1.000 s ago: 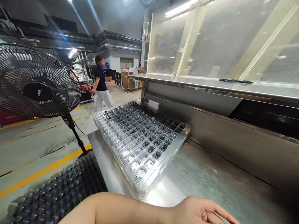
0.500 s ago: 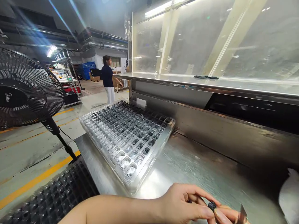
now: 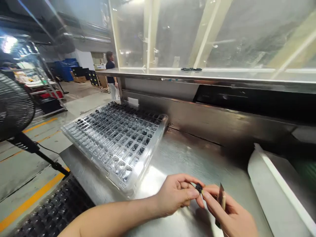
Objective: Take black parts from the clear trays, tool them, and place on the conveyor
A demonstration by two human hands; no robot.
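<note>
Black part [image 3: 198, 188] was pinched between fingertips of left hand [image 3: 176, 194] and right hand [image 3: 232, 214]. Part was small, dark, roundish. Thin blade tool [image 3: 221, 197] was also gripped by right hand.

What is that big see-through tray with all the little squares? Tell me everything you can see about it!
The clear plastic tray is a shiny, see-through sheet moulded into a grid of many small square pockets. Most pockets hold a small dark part; some along the near edges look empty. It lies tilted on the steel worktable, its far side raised against the table's back wall and one corner reaching past the left edge. Neither hand touches it; the left hand is just in front of it.
</note>
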